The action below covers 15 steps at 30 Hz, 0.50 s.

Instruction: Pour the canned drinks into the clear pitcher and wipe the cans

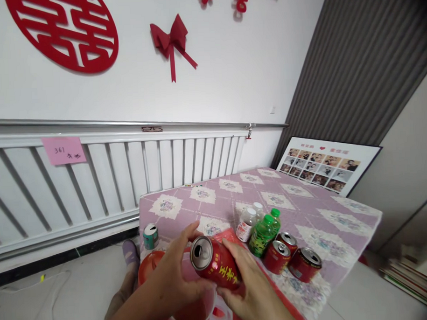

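Observation:
A red drink can (217,265) with yellow characters is tilted between my hands, the opened hole in its lid facing left and up. My right hand (251,282) wraps around the lower part of the can. At the lid end, my left hand (178,273) curves around it, thumb below and fingers behind, with a gap at the palm. Directly underneath stands a translucent pitcher (208,309) with a handle and something reddish-brown inside. An orange-red round item (149,265) is partly hidden behind my left forearm.
Several red cans (278,256), green-capped bottles (261,236) and white-capped bottles (246,224) stand right of my hands on the patterned tablecloth (231,185). A teal can (151,237) sits near the left edge. Behind are a radiator (122,168) and a photo board (325,165).

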Motion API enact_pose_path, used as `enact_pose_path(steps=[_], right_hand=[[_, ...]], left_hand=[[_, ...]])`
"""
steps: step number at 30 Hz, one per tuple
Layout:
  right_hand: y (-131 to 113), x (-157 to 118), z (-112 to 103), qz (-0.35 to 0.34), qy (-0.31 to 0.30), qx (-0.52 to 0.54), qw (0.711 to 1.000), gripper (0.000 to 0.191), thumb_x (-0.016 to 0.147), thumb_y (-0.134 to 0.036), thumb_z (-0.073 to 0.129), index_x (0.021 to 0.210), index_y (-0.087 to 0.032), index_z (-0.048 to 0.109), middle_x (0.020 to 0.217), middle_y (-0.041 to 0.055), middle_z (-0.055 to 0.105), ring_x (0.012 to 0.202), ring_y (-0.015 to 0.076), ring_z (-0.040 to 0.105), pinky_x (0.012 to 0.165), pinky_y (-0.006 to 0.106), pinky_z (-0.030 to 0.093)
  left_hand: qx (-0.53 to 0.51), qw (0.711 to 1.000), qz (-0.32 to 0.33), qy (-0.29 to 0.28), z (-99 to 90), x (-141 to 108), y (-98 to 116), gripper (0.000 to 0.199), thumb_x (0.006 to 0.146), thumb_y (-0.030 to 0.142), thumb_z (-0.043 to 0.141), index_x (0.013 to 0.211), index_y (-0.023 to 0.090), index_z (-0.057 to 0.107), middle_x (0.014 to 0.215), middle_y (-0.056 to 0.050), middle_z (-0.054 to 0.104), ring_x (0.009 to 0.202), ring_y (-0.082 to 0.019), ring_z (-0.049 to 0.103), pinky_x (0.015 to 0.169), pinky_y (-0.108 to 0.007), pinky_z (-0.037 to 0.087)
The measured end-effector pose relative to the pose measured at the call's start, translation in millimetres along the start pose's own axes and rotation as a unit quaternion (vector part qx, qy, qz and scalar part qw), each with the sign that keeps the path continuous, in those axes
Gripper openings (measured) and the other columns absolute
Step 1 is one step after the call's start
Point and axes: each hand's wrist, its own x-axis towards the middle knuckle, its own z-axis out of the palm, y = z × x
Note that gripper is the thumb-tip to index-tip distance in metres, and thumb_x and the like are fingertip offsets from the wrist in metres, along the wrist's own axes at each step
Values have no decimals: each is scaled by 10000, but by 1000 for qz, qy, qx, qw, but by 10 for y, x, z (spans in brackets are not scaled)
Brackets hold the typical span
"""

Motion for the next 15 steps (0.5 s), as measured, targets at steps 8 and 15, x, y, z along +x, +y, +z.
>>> enact_pose_path(steps=[8, 15], right_hand=[[-74, 22, 187, 117, 28, 91, 989, 745, 727, -269, 641, 1405, -206, 340, 1455, 140, 430, 1355, 319, 383, 1076, 538, 377], [297, -400, 62, 216, 116, 142, 959, 533, 799, -437, 590, 1306, -298, 499, 1380, 72, 537, 1173, 283, 587, 914, 427, 548]], left_hand=[[0, 999, 15, 31, -32, 105, 64, 805, 636, 128, 693, 1361, 260, 367, 1369, -80, 496, 1270, -275, 464, 1098, -440, 354], [88, 989, 24, 114, -624, 666, -95, 727, 723, 248, 658, 1377, 210, 345, 1296, -95, 562, 1144, -243, 573, 949, -352, 486]])
